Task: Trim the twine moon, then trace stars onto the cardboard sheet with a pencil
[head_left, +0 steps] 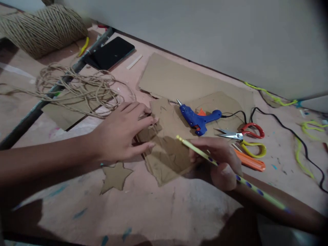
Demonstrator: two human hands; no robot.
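Cardboard scrap is lying between both hands; left hand is pressing it flat, fingers spread, while right hand is gripping a pencil slanting up-left across its right edge.

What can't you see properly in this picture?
- Head view: the cardboard piece is partly covered by the left hand and right hand.
- The pencil has its far end blurred near the right edge.
- The twine ball is cut off by the top-left edge.
- The black cord runs out of frame on the right.
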